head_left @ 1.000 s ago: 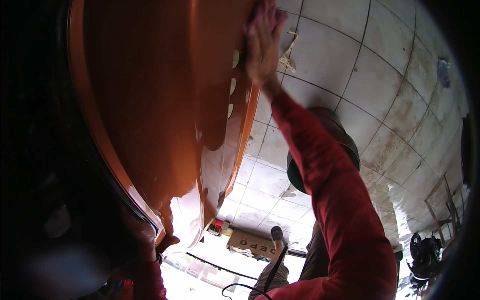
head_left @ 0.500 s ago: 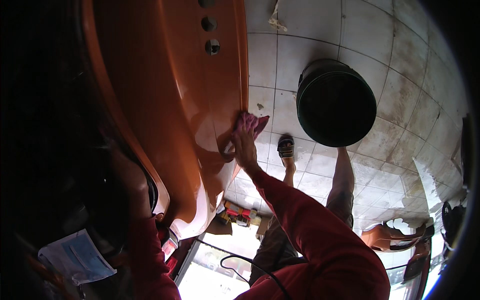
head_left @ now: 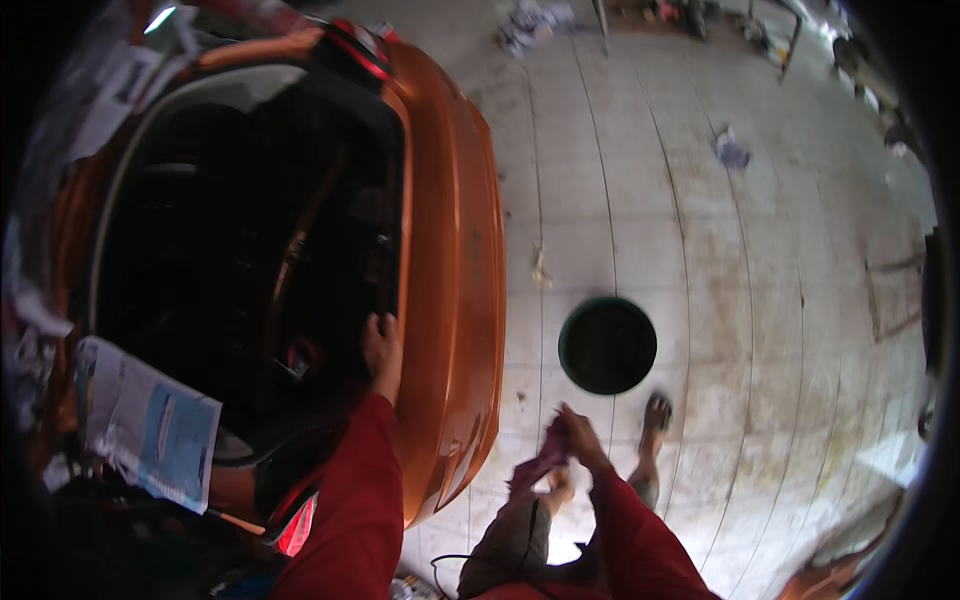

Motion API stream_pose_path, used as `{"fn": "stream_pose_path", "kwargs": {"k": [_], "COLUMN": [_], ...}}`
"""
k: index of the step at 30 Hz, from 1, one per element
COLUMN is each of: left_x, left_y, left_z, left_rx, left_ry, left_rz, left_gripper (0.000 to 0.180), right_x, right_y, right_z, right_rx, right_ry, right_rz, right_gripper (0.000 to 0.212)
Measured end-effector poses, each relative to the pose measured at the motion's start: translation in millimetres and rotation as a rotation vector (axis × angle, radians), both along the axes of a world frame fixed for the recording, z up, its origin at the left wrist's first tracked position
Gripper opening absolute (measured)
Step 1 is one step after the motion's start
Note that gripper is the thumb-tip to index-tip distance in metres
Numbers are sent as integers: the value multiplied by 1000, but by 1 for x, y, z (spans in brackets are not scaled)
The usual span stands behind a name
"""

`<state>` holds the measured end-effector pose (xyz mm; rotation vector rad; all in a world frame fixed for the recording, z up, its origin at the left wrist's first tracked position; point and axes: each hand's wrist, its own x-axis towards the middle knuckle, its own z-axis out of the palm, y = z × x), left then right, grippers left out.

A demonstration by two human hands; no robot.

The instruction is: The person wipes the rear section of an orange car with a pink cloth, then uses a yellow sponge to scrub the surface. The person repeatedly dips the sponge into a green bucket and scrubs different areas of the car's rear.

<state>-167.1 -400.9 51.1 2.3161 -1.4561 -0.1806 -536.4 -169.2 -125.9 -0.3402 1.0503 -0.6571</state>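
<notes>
To my left stands an orange car (head_left: 455, 270) with a dark rear window (head_left: 240, 220). My left hand (head_left: 383, 348) rests at the right border of this window, fingers pointing forward and apparently holding nothing; they are a little blurred. In my right hand (head_left: 583, 437) a purple-pink cloth (head_left: 540, 465) is gripped and hangs down, away from the car's body. Just ahead of that hand, a round dark green bucket (head_left: 569, 346) sits on the floor. Its inside is too dark to make out.
White and blue printed paper (head_left: 160, 425) lies on the car at lower left. Crumpled scraps (head_left: 732, 148) are scattered over the stained tiled floor (head_left: 700, 240). A metal stand (head_left: 790, 45) is at the far right. An orange part (head_left: 835, 575) lies at lower right.
My right hand has lifted the cloth off the car's lower edge and moved right, towards the bucket. My left hand has come into clearer sight on the window border. The view has shifted.
</notes>
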Motion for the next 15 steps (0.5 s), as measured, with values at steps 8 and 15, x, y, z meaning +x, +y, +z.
{"fn": "stream_pose_path", "kwargs": {"k": [8, 15], "left_x": [-181, -248], "left_y": [61, 130], "left_z": [185, 508], "left_rx": [45, -666], "left_ry": [-218, -716], "left_rz": [-825, -764], "left_gripper": [68, 70], "right_x": [-330, -355], "right_y": [83, 46], "right_z": [-29, 86], "right_rx": [-210, -30], "right_ry": [662, 397], "right_rz": [-203, -17], "right_gripper": [67, 64]}}
